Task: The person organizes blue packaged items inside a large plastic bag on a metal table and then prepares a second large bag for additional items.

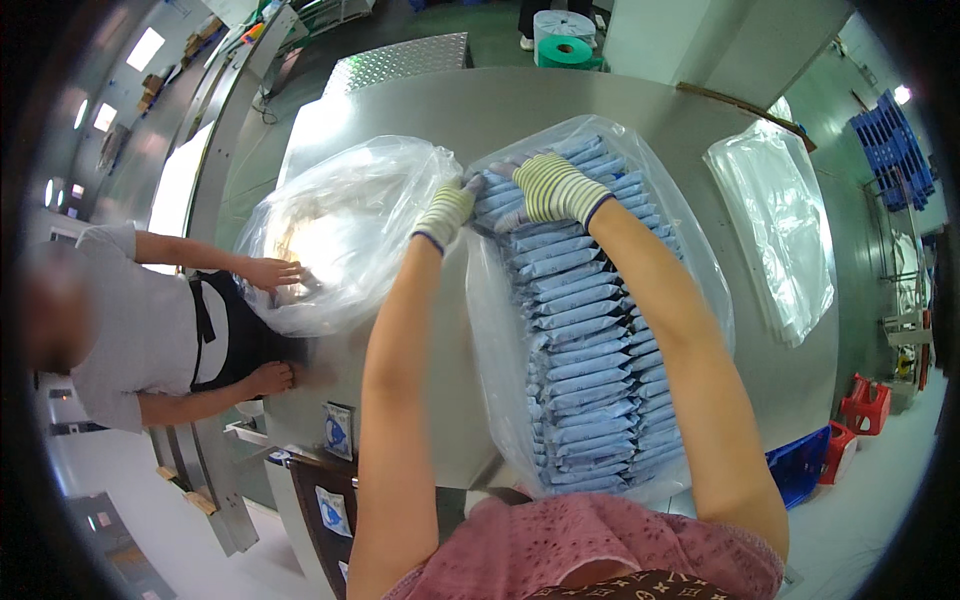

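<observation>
Clear plastic bag (490, 330) in front of me, packed with rows of slim blue sachets (580, 345) standing on edge. Both hands wear striped, knitted gloves with grey fingertips. At the bag's far left end, my right hand (560, 190) lies over the top sachets, its thumb and fingers bent around several of them. My left hand (446, 213) is at the bag's left edge, fingers closed together against the ends of those sachets. What lies inside its grip is hidden. Left of it sits a second, puffed-up clear bag (370, 210).
A person (160, 325) stands at the left, one hand on the second bag. Flat clear bags (775, 220) lie stacked on the metal table (640, 95) at right. Loose sachets (338, 430) rest near the table's left corner. A blue crate (800, 465) and red stools (865, 403) stand at lower right.
</observation>
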{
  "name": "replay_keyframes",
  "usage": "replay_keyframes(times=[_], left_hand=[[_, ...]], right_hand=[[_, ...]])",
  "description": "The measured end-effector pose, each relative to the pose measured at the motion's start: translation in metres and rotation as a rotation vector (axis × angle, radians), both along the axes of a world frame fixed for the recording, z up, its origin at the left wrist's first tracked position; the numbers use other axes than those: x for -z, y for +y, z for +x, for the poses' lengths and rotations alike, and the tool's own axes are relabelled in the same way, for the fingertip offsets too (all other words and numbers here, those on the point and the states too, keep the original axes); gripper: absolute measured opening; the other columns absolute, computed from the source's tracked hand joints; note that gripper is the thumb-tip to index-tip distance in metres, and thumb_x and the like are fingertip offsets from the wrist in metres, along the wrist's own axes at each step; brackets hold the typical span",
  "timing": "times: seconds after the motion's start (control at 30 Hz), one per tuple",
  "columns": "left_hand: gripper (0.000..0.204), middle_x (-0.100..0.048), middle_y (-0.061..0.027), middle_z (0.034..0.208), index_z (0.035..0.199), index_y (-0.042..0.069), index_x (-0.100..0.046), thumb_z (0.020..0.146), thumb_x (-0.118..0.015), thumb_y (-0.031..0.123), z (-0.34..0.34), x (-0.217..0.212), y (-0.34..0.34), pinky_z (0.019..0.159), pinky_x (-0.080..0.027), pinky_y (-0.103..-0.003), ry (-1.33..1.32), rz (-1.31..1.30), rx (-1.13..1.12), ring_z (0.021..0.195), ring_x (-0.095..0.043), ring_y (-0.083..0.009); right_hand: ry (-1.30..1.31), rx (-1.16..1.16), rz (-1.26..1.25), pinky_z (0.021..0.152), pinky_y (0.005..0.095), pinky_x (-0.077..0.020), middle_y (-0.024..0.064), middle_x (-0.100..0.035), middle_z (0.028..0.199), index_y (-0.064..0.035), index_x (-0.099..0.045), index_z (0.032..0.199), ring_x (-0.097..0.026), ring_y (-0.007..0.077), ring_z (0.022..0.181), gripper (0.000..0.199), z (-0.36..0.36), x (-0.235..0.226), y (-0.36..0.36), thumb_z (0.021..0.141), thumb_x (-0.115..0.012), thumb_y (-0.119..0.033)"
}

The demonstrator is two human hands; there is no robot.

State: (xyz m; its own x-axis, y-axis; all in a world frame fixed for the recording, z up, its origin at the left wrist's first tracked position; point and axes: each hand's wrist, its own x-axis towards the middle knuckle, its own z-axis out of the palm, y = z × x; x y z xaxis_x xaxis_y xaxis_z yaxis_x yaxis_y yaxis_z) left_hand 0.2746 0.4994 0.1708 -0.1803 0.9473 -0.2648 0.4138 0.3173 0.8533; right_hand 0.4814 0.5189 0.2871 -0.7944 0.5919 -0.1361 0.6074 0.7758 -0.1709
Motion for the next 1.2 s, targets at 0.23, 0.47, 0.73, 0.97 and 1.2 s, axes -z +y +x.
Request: replay_keyframes(times=[0.23, 0.47, 0.73, 0.97, 1.2], left_hand=[[0.003, -0.058, -0.0001, 0.072, 0.09, 0.008, -0.062, 0.087, -0.064, 0.007, 0.035, -0.088, 0.005, 0.047, -0.04, -0.022, -0.715, 0.446, -0.26, 0.055, -0.05, -0.0085], [0.039, -0.066, -0.0098, 0.098, 0.126, 0.0, -0.05, 0.091, -0.061, 0.013, 0.035, -0.138, -0.029, 0.061, -0.053, -0.028, -0.754, 0.289, 0.011, 0.078, -0.063, -0.015], [0.076, -0.04, -0.0196, 0.139, 0.145, 0.001, -0.022, 0.089, -0.066, 0.024, 0.107, -0.087, -0.228, 0.096, -0.044, -0.029, -0.145, 0.127, -0.002, 0.13, -0.039, -0.0272], [0.028, -0.058, 0.0003, 0.083, 0.109, 0.002, -0.059, 0.094, -0.06, 0.026, 0.091, -0.074, -0.188, 0.065, -0.045, -0.024, -0.374, 0.212, -0.282, 0.073, -0.053, -0.0092], [0.055, -0.057, -0.0131, 0.11, 0.127, 0.002, -0.045, 0.08, -0.072, 0.014, 0.101, -0.115, -0.26, 0.08, -0.052, -0.033, -0.481, 0.215, -0.307, 0.098, -0.057, -0.0195]], right_hand=[[-0.058, -0.073, 0.062, 0.104, 0.0482, -0.0368, 0.0188, -0.055, 0.129, -0.0093, -0.046, 0.137, -0.052, 0.0363, 0.12, 0.096, 0.0, 0.019, 0.01, 0.067, -0.065, -0.073], [0.032, -0.086, 0.238, 0.106, 0.0467, -0.0344, 0.0187, -0.052, 0.132, -0.0078, -0.046, 0.136, -0.049, 0.0348, 0.123, 0.08, 0.027, 0.029, 0.017, 0.081, -0.054, -0.066], [-0.006, 0.81, 0.246, 0.099, 0.0449, -0.0428, 0.0257, -0.057, 0.122, -0.0007, -0.055, 0.124, -0.055, 0.0385, 0.113, 0.082, 0.209, -0.015, -0.039, 0.071, -0.069, -0.062], [0.284, 0.872, -0.148, 0.089, 0.0388, -0.0482, 0.0256, -0.067, 0.1, 0.0053, -0.065, 0.107, -0.063, 0.0373, 0.098, 0.047, 0.219, -0.025, -0.057, 0.087, -0.062, -0.037], [0.538, 0.826, 0.027, 0.096, 0.0396, -0.0451, 0.0256, -0.061, 0.115, 0.0027, -0.049, 0.129, -0.059, 0.0312, 0.11, 0.076, 0.269, 0.009, -0.189, 0.073, -0.077, -0.041]])
